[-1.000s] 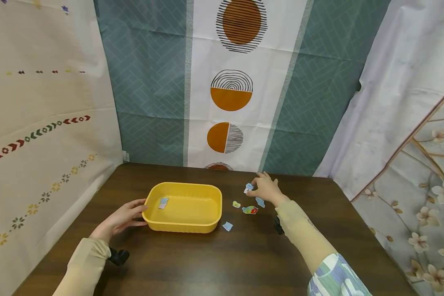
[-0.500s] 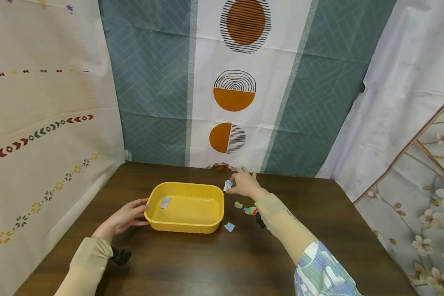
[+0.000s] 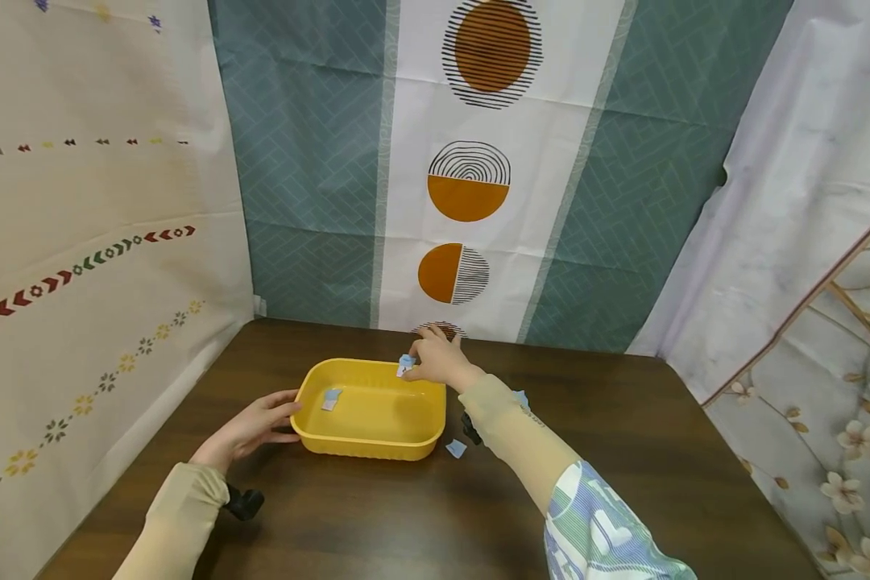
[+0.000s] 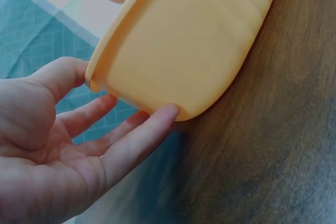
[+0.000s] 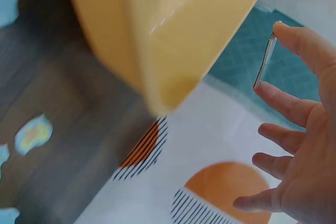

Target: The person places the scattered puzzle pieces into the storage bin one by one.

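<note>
My left hand (image 3: 257,423) holds the left end of a yellow plastic tray (image 3: 366,449); in the left wrist view the thumb is at its rim and the fingers lie against the outer wall. Over the tray's far right side, my right hand (image 3: 442,360) pinches a small flat blue-and-white cutout (image 3: 405,365) between thumb and index finger. Edge-on in the right wrist view, that cutout (image 5: 265,59) looks thin, and the other fingers are spread. Inside the tray, toward the left, lies a small blue-and-pink piece (image 3: 330,399).
Right of the tray, a pale blue piece (image 3: 456,448) lies on the dark wooden table (image 3: 377,524). Another blue piece (image 3: 522,399) shows beside the right forearm. The right wrist view also catches a yellowish piece (image 5: 33,134). Patterned cloths hang behind and at both sides.
My right hand has carried the cutout leftward from the loose pieces on the table to above the tray. The left hand keeps its hold on the tray.
</note>
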Motion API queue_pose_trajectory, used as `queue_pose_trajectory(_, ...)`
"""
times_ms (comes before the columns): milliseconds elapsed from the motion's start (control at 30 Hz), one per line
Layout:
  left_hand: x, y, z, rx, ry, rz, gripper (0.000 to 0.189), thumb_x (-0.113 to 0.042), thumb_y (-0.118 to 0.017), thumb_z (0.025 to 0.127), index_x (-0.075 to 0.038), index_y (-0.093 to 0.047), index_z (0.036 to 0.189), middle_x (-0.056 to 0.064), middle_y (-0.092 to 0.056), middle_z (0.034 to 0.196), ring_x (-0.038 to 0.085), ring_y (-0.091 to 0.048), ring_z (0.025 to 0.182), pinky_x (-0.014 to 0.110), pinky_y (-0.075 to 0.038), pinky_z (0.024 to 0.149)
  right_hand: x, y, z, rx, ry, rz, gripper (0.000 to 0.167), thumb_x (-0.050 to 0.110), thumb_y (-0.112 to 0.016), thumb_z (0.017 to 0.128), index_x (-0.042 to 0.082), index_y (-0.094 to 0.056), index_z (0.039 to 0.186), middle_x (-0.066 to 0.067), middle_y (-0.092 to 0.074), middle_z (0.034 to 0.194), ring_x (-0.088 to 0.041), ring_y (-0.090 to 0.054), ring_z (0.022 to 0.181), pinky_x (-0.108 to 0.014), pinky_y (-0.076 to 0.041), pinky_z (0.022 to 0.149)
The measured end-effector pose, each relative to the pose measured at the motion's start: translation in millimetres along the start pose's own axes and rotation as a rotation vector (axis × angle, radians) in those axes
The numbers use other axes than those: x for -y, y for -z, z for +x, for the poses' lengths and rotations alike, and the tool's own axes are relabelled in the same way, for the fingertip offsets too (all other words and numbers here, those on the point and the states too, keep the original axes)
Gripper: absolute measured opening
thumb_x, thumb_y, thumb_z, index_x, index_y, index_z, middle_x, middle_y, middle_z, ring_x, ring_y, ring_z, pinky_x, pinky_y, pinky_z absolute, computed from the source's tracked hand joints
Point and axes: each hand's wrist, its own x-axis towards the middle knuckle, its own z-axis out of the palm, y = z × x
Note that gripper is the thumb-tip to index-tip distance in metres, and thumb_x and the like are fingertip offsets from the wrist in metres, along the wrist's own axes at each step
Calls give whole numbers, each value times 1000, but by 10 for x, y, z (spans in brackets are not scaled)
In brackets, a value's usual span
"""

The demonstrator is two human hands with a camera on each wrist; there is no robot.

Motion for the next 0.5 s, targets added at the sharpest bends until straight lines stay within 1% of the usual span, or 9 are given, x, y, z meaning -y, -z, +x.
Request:
queue_pose_trajectory(67, 3, 7, 4, -3, 0, 0, 68, -23, -45, 105, 13, -9, 151, 40, -22, 149, 27, -61, 112, 45, -57, 91, 97, -19, 52, 7, 11, 1, 38, 42, -75, 85, 14, -73, 111, -11, -34, 157, -36, -20, 148, -74, -16, 112)
queue_pose_trajectory(267, 12, 23, 8, -3, 4, -1, 68, -23, -46, 105, 12, -11, 151, 39, -24, 148, 28, -61, 112, 46, -57, 91, 343, -66, 184, 34, 34, 17, 38, 41, -75, 85, 14, -73, 112, -10, -33, 158, -35, -17, 150, -73, -15, 113)
queue_pose_trajectory(500, 3, 33, -7, -7, 7, 6, 68, -24, -47, 105, 11, -13, 151, 39, -26, 148, 32, -60, 115, 45, -57, 90, 505, -186, 316, 75, 39, 1, 39, 42, -75, 85, 16, -72, 114, -7, -33, 158, -33, -17, 150, -72, -14, 114)
